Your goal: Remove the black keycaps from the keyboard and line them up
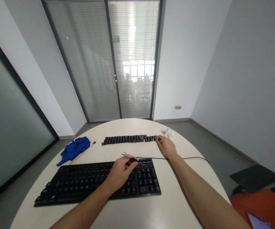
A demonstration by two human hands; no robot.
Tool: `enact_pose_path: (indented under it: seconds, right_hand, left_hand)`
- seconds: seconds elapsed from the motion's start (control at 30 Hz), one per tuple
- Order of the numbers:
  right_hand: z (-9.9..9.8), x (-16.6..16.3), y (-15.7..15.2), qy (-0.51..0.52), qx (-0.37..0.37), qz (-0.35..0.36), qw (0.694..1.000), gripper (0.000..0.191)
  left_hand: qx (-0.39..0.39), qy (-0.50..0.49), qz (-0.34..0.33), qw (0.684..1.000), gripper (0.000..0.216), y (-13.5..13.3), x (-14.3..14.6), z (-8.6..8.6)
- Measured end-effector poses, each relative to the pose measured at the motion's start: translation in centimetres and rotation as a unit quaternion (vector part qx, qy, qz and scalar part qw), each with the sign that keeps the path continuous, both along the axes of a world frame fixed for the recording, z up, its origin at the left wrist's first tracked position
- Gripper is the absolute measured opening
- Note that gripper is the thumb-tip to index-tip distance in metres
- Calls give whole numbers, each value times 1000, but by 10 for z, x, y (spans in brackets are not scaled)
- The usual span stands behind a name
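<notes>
My left hand is closed around a small dark tool with thin pale prongs, which looks like a keycap puller. It is above the right half of a black keyboard. Farther back on the table, loose black keycaps stand in close rows. At the right end of those rows, my right hand pinches a keycap between thumb and fingertips; the fingers partly cover it.
A blue cloth lies crumpled at the left, beside a thin brush. Crumpled white tissue sits behind my right hand. The keyboard's black cable crosses the round white table under my right forearm. An orange chair stands at the right.
</notes>
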State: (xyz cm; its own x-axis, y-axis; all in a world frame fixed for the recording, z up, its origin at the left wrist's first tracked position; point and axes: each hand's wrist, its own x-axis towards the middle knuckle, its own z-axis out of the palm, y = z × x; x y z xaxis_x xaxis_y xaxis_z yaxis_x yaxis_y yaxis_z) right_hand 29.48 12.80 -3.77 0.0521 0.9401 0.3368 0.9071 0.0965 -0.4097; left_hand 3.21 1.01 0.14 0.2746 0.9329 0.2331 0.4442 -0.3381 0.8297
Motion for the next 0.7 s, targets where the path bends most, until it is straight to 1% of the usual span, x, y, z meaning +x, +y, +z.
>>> enact_pose_path:
  seconds: [0.27,0.37,0.5,0.63,0.7]
  right_hand:
    - [3,-2,-1,4,-5,3,1000,25]
    - [5,-3,-3,5,-6,10,1000,25]
    - [8,-4,-7,9,-7,14,1000,30]
    - [15,-8,-12,19,-1,-5,1000,37]
    - [22,-11,-17,21,-7,-10,1000,34]
  left_hand:
    - [-5,-2,-5,1000,21,0,1,0]
    - [-7,3,2,1000,23,1,1,-1]
    - [-1,18,0,1000,24,2,0,-4]
    - [17,29,-7,999,26,2,-1,-6]
    - [17,33,-9,999,26,3,-1,-6]
